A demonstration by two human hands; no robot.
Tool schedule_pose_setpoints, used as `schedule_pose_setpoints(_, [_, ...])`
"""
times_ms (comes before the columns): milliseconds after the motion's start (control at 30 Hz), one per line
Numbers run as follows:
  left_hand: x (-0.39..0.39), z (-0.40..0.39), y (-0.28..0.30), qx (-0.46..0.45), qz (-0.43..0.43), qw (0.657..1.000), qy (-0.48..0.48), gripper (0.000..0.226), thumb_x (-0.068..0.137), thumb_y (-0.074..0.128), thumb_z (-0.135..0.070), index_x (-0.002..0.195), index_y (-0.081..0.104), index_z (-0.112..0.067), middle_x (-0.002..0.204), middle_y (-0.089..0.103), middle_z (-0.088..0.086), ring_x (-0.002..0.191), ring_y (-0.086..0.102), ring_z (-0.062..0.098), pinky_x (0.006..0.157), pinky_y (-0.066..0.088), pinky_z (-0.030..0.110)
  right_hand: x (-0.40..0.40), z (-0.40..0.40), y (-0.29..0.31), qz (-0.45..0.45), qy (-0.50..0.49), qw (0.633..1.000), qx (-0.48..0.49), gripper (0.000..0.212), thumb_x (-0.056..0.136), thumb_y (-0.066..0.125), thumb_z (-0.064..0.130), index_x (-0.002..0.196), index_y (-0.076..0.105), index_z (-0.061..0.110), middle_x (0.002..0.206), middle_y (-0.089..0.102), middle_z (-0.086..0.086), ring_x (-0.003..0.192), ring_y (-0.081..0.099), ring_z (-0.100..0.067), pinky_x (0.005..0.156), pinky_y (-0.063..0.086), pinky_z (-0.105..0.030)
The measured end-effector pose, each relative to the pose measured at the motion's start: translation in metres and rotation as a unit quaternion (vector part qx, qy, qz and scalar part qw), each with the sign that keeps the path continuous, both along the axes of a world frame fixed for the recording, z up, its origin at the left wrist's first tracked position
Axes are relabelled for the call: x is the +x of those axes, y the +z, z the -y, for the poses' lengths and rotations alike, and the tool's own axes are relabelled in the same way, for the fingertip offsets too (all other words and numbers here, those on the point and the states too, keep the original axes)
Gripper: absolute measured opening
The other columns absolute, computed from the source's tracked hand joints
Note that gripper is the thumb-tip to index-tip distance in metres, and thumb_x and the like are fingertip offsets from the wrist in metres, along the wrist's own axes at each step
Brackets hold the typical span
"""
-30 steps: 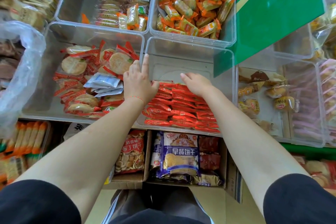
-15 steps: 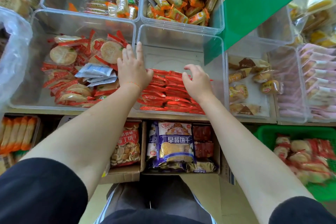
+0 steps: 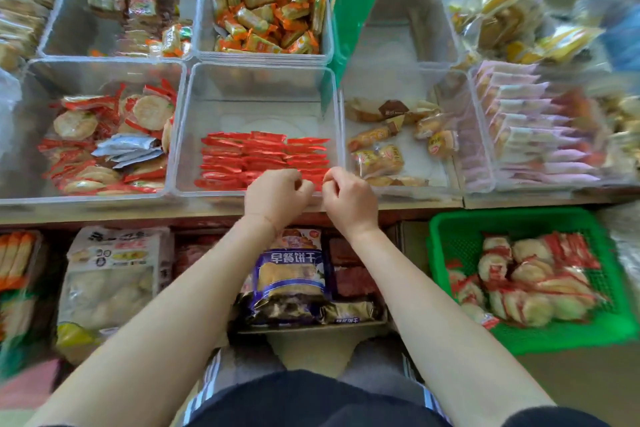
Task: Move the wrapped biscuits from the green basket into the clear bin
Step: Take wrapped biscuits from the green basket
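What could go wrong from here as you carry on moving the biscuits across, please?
The neat rows of red-wrapped biscuits in the clear bin could be knocked askew by later handfuls. The green basket sits low to the right, so each reach risks dropping packs short of the bin.

Basket (image 3: pixel 450 236) right of, below bin (image 3: pixel 256 80).

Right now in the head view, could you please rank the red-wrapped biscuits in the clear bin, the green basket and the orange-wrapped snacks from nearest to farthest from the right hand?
From the right hand:
1. Red-wrapped biscuits, just beyond it in the clear bin.
2. Green basket, lower right.
3. Orange-wrapped snacks, far bin behind.
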State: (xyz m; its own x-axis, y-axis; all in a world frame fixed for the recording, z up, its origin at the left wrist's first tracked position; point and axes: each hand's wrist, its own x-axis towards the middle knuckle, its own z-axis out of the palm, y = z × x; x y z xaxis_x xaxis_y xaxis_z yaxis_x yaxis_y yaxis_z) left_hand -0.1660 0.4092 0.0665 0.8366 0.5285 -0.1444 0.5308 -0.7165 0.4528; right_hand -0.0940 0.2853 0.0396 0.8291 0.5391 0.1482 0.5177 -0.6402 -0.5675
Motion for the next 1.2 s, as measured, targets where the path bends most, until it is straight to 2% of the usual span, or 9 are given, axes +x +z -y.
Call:
schedule_pose_setpoints(200, [0.078,0.156,-0.031,-0.025,-0.006,0.999,0.026,0.030,0.087,0.050,-0.038,0.074,0.062,-0.014,0.081,0.067,0.008,0.083,0.060,0.031,0.064,0.041,0.032,0.059,0.163,-0.041,-0.089,0.003,0.996,-0.031,0.017,0.088,0.046,0.018,0.086,0.062,0.013,0.079,0.067,-0.006,0.074,0.060,-0.033,0.056,0.040,-0.037])
schedule_pose_setpoints(300, [0.109,0.251,-0.056,-0.081,-0.064,0.994,0.024,0.030,0.088,0.049,-0.038,0.077,0.063,-0.014,0.081,0.067,0.006,0.083,0.061,0.031,0.064,0.042,0.031,0.098,0.258,-0.070,-0.151,0.027,0.977,-0.149,0.015,0.090,0.047,0.017,0.097,0.060,0.014,0.094,0.066,-0.010,0.087,0.060,-0.033,0.065,0.043,-0.037])
schedule_pose_setpoints(433, [0.131,0.348,-0.088,-0.186,-0.212,0.957,-0.071,0.022,0.088,0.052,-0.037,0.086,0.065,-0.020,0.099,0.069,0.008,0.098,0.063,0.029,0.080,0.051,0.034,0.137,0.364,-0.099,-0.228,0.032,0.911,-0.343,0.035,0.090,0.052,0.019,0.123,0.054,0.012,0.122,0.054,-0.012,0.115,0.053,-0.034,0.089,0.046,-0.041])
schedule_pose_setpoints(533, [0.138,0.392,-0.105,-0.218,-0.290,0.927,-0.093,0.031,0.093,0.052,-0.033,0.110,0.068,-0.013,0.114,0.067,0.010,0.107,0.061,0.028,0.084,0.047,0.030,0.152,0.419,-0.115,-0.278,0.058,0.855,-0.434,0.040,0.087,0.057,0.019,0.126,0.056,0.007,0.119,0.054,-0.012,0.107,0.057,-0.033,0.088,0.051,-0.038])
schedule_pose_setpoints(700, [0.136,0.429,-0.122,-0.243,-0.356,0.901,-0.052,0.030,0.091,0.049,-0.026,0.107,0.068,-0.009,0.105,0.070,0.015,0.091,0.068,0.027,0.076,0.053,0.029,0.162,0.475,-0.121,-0.316,0.156,0.763,-0.543,0.055,0.091,0.049,0.017,0.145,0.039,0.018,0.146,0.038,-0.014,0.133,0.036,-0.038,0.102,0.037,-0.048])
schedule_pose_setpoints(867, [0.135,0.448,-0.125,-0.255,-0.335,0.907,-0.015,0.026,0.089,0.051,-0.025,0.097,0.069,-0.009,0.093,0.073,0.012,0.084,0.070,0.027,0.074,0.054,0.031,0.176,0.492,-0.115,-0.298,0.138,0.843,-0.425,0.064,0.089,0.048,0.005,0.148,0.029,0.018,0.122,0.060,-0.012,0.103,0.060,-0.033,0.074,0.049,-0.037])
schedule_pose_setpoints(967, [0.142,0.459,-0.126,-0.287,-0.264,0.921,0.014,0.018,0.083,0.065,-0.028,0.096,0.069,-0.016,0.091,0.071,0.005,0.085,0.068,0.023,0.076,0.051,0.029,0.189,0.485,-0.106,-0.368,0.092,0.878,-0.293,0.049,0.089,0.063,0.017,0.135,0.048,0.014,0.120,0.063,-0.007,0.102,0.060,-0.028,0.084,0.052,-0.038])
schedule_pose_setpoints(1067, [0.147,0.468,-0.130,-0.271,-0.217,0.938,-0.008,0.072,0.067,0.077,-0.050,0.128,0.053,-0.021,0.113,0.063,0.003,0.103,0.060,0.022,0.087,0.047,0.031,0.201,0.475,-0.096,-0.435,0.076,0.878,-0.186,0.042,0.086,0.072,0.028,0.123,0.060,0.013,0.125,0.061,-0.004,0.114,0.057,-0.023,0.087,0.044,-0.029])
schedule_pose_setpoints(1200, [0.152,0.483,-0.124,-0.015,-0.184,0.965,-0.189,0.114,0.047,0.049,-0.081,0.146,0.024,-0.032,0.133,0.048,0.002,0.125,0.044,0.026,0.103,0.034,0.047,0.202,0.468,-0.092,-0.541,-0.013,0.838,-0.074,0.021,0.090,0.069,0.023,0.109,0.061,0.020,0.116,0.064,-0.003,0.103,0.064,-0.023,0.089,0.055,-0.040])
